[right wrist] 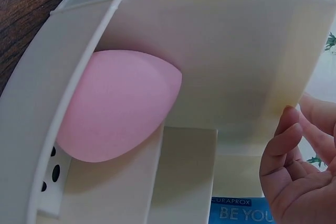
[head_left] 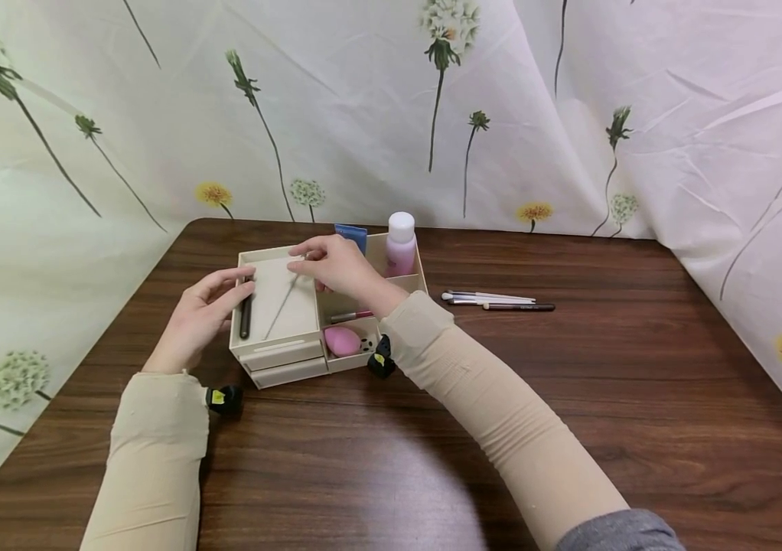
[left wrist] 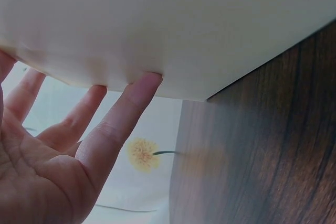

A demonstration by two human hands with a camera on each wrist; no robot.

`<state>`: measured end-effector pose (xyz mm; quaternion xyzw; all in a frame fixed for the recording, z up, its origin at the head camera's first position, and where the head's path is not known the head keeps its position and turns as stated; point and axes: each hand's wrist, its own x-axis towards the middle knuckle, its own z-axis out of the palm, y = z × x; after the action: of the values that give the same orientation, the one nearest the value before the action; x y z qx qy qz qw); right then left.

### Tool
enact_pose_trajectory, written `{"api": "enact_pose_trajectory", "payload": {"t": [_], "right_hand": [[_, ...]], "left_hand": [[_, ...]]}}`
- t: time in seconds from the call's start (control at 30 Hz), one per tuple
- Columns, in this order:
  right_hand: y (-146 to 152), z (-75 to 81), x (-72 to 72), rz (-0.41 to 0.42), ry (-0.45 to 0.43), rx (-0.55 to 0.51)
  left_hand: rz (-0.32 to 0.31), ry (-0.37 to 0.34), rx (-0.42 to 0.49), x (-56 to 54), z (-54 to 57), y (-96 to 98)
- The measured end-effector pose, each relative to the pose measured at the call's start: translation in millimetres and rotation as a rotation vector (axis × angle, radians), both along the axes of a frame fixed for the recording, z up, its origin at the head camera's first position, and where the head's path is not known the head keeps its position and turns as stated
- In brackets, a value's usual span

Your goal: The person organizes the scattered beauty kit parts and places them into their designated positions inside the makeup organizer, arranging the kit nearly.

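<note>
A cream organizer box stands on the table, with a shallow tray on its upper left. My right hand pinches the upper end of a thin grey stick over that tray; its exact kind is too small to tell. A black pen-like stick lies along the tray's left side. My left hand is at the box's left edge, thumb and index finger near the pen-like stick's top. In the left wrist view, its extended fingers touch the box's outer wall. The right wrist view hides the thin stick.
A pink makeup sponge sits in the front right compartment. Behind stand a blue tube and a white-capped bottle of pink liquid. Several makeup brushes lie right of the box on the brown table. A printed curtain hangs behind.
</note>
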<state>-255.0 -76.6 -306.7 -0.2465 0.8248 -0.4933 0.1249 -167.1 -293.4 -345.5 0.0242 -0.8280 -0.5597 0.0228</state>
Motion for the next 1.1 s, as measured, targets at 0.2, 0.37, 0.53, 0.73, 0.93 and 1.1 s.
{"api": "enact_pose_trajectory", "payload": {"t": [0.2,0.37,0.53,0.73,0.93,1.1], "right_hand": [[1,-1.4,1.3,-0.013,0.008,-0.014],[4,-3.4,3.1,-0.032,-0.001,-0.066],[12,-3.6,7.3,-0.043,-0.045,-0.143],[27,-1.8,13.6,-0.049,-0.057,-0.198],[40,-0.5,18.3,-0.043,-0.053,-0.277],[52,2.6,25.1,-0.052,-0.083,-0.325]], "left_hand": [[0.003,0.003,-0.017,-0.4,0.2,-0.3],[0.008,0.0,-0.022,0.4,0.6,-0.6],[0.009,0.003,-0.017,0.5,-0.1,-0.5],[0.014,0.012,-0.008,-0.1,-0.8,0.0],[0.019,0.016,-0.019,1.2,0.2,0.9],[0.021,0.011,-0.025,0.8,0.4,1.3]]}}
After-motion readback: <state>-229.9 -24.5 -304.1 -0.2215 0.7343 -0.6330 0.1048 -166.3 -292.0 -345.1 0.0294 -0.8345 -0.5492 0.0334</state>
